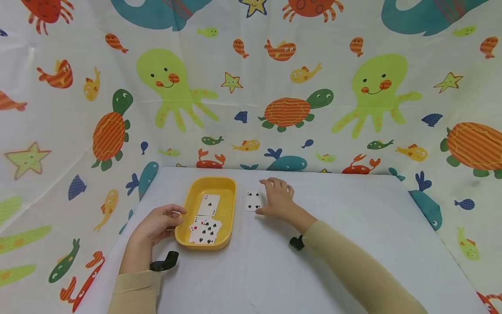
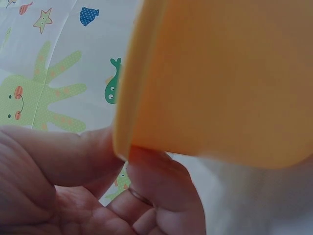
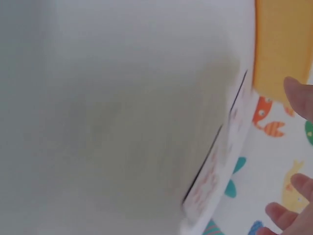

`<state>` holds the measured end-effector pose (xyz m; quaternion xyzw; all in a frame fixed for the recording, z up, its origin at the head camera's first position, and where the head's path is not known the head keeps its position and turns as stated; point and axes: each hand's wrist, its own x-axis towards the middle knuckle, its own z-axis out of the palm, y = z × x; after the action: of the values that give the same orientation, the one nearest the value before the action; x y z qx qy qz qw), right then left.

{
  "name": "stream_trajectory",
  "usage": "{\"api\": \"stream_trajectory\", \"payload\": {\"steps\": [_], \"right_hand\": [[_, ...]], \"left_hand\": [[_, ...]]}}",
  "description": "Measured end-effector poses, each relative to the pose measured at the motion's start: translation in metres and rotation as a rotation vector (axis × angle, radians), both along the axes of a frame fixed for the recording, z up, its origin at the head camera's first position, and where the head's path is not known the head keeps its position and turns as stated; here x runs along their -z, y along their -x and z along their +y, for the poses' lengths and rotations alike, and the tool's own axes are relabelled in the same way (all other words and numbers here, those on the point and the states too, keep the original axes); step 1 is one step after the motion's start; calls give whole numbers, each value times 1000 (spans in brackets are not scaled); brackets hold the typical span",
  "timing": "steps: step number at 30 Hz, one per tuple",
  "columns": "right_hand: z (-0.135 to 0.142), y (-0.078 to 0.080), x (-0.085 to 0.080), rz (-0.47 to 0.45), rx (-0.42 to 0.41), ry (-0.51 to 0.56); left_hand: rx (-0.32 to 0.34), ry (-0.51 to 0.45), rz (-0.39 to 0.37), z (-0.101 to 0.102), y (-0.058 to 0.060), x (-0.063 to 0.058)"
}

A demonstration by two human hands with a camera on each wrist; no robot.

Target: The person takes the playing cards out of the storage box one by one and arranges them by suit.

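Note:
My left hand (image 1: 158,224) pinches the left rim of a yellow plastic tray (image 1: 231,205). In the left wrist view the thumb and a finger meet at the tray's rim (image 2: 128,98). Inside the tray lie an ace of clubs (image 1: 209,205) and, nearer me, several overlapping playing cards (image 1: 205,231) with spades and diamonds. To the right of the tray, my right hand (image 1: 278,198) hovers with fingers spread beside a face-up spade card (image 1: 252,201), covering its right edge. The right wrist view, blurred, shows two cards (image 3: 203,191) on the table and fingertips (image 3: 303,186) apart from them.
A white cloth covers the table (image 1: 345,218). Behind and beside it hangs a curtain (image 1: 243,144) printed with sea animals. A dark wrist camera (image 1: 164,262) sits on the left wrist, another camera (image 1: 296,243) on the right.

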<state>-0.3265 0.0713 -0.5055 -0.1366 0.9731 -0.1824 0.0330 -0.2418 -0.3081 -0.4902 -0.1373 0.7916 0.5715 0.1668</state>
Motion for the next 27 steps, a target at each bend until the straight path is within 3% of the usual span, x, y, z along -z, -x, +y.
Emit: {"api": "stream_trajectory", "payload": {"steps": [16, 27], "right_hand": [[-31, -15, -22, 23, -58, 69], [-60, -19, -28, 46, -79, 97]], "left_hand": [[7, 4, -4, 4, -2, -5], [17, 11, -12, 4, -1, -7]]}}
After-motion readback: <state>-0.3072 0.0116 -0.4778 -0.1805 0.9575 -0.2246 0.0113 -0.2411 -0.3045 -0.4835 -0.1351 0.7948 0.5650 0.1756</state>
